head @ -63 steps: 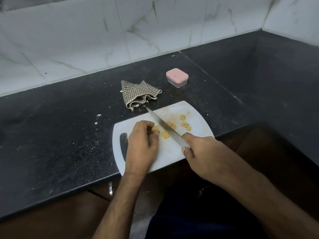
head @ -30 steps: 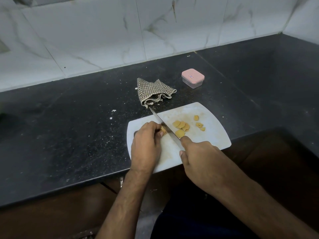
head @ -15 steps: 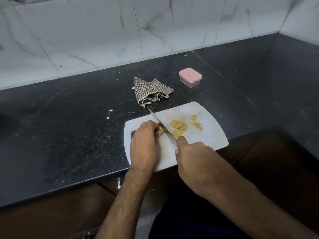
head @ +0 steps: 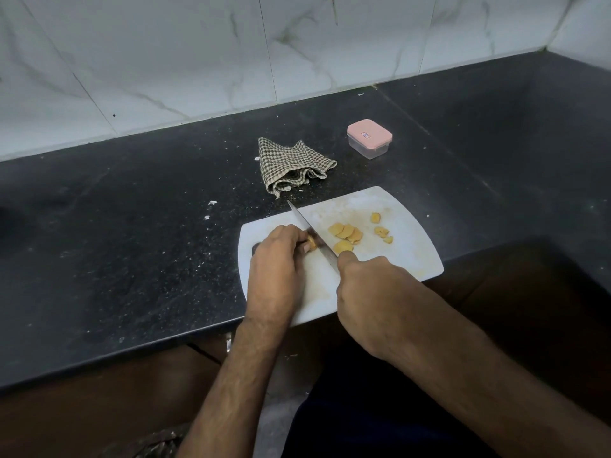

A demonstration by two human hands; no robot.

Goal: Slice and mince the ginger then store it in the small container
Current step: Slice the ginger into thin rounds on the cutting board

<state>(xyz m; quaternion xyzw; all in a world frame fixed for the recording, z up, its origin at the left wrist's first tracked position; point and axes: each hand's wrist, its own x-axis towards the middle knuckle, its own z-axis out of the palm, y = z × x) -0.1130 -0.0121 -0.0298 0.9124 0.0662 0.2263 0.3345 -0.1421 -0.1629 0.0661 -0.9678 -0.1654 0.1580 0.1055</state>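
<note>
While the left hand [head: 276,269] pinned ginger [head: 310,243] and the right hand [head: 370,292] gripped the knife [head: 314,236], the tub [head: 369,138] sat lidded (contents unclear) beyond the board [head: 406,246].

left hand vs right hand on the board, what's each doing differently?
The left hand pins the uncut ginger piece under curled fingers; the right hand grips the knife handle. The left sits on the blade's left, fingers beside the blade; the right sits at the board's near edge, index finger on the blade's spine. Both are over the white cutting board, palms down.
</note>
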